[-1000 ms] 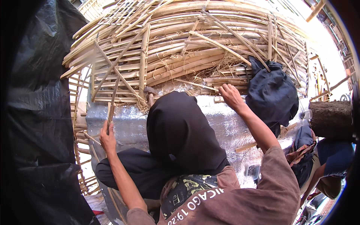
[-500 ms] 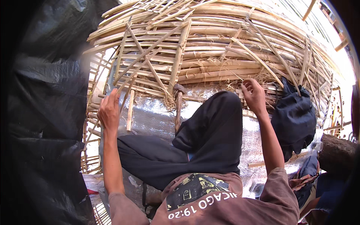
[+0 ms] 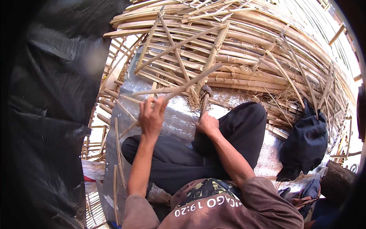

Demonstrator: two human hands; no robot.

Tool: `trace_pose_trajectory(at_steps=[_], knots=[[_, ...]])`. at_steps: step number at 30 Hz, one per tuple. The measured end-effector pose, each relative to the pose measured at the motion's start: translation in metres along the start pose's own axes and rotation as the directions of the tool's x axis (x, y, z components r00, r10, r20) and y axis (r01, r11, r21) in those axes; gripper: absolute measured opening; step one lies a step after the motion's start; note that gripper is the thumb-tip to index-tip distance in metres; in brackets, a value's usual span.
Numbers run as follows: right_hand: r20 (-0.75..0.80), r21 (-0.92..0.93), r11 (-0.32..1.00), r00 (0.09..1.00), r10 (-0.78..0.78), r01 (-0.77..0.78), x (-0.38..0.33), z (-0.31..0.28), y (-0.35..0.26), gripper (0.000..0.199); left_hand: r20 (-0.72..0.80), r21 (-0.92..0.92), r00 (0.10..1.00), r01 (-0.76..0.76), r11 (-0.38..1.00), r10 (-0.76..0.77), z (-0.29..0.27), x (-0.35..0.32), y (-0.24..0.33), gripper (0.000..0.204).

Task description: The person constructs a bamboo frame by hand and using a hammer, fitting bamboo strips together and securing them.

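Note:
My left hand (image 3: 151, 117) is closed round a thin bamboo stick (image 3: 194, 79), which slants up to the right over the slatted bamboo panel (image 3: 183, 57). My right hand (image 3: 208, 124) grips the wooden handle of a hammer (image 3: 206, 91) in front of my bent knee, its head upward near the panel's near edge. Another bamboo strip (image 3: 152, 91) lies across close to the left hand. Loose crossed sticks rest on the slats, and shavings gather along the near edge.
Silvery sheeting (image 3: 175, 114) lies under my crossed legs. A black tarp (image 3: 49, 107) hangs along the left. Dark cloth (image 3: 305, 141) is bunched at the right, beside a log (image 3: 337, 181). Narrow bamboo strips (image 3: 119, 152) lie on the left side of the sheeting.
My right hand has come from the fibres on the right to the hammer handle. My left hand has moved right, bringing the stick across in front of the panel. The view has shifted left.

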State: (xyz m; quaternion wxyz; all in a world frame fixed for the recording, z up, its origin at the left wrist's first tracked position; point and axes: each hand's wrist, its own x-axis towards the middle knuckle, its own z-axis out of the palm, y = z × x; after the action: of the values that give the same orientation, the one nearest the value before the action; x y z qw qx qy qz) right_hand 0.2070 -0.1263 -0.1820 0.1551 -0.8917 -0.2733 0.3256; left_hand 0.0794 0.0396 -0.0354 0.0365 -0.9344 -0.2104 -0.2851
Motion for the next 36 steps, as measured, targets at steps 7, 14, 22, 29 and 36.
trace_pose_trajectory(at_steps=[7, 14, 22, 29, 36], knots=[[-0.059, 0.109, 0.99, 0.994, 0.095, -0.088, 0.001, -0.008, 0.005, 0.076, 0.283, -0.177, 0.959, 0.041, 0.983, 0.01, 0.077, -0.032, 0.019, 0.031], [-0.021, 0.423, 0.875, 0.962, 0.272, -0.238, 0.016, -0.001, 0.003, 0.053, 0.454, -0.075, 0.885, 0.152, 0.986, -0.102, 0.104, -0.044, -0.014, 0.035], [0.195, 0.951, -0.261, 0.976, 0.101, -0.163, -0.032, -0.038, 0.028, 0.021, 0.409, -0.159, 0.904, 0.202, 0.966, -0.122, 0.117, -0.055, -0.019, 0.036], [0.098, 0.99, 0.116, 0.985, -0.142, -0.082, -0.071, -0.086, 0.029, 0.023, 0.505, -0.245, 0.857, 0.256, 0.935, -0.102, 0.112, -0.048, 0.0, 0.033], [-0.179, 0.348, 0.887, 0.95, -0.255, 0.303, -0.057, -0.095, 0.033, 0.033, 0.653, -0.145, 0.744, 0.308, 0.94, -0.143, 0.119, -0.056, -0.007, 0.042]])
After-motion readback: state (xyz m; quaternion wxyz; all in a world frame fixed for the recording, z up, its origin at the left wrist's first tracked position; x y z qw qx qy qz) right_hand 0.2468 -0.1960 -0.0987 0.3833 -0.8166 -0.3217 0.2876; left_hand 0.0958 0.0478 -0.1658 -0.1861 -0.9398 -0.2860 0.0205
